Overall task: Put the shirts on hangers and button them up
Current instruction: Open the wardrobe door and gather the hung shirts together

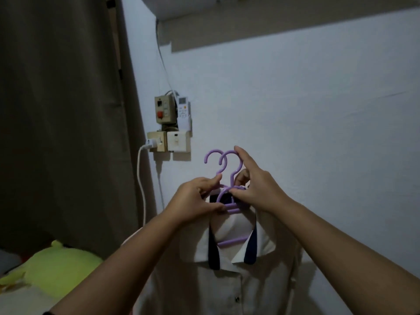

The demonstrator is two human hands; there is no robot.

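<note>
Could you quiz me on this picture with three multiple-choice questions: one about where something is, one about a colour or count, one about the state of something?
1. Where is the air-conditioner remote?
A. On the wall, right of the switch box
B. On the bed
C. In a hand

2. How many purple hanger hooks show?
A. One
B. Two
C. Four

3. What is the state of the white shirt?
A. Folded flat
B. Hanging on a hanger, held up
C. Lying on the floor

Answers: 1 A, it sits in a wall holder beside the switch box. 2 B, two hooks stand side by side. 3 B, the left hand and right hand grip the hangers inside its collar.
</note>
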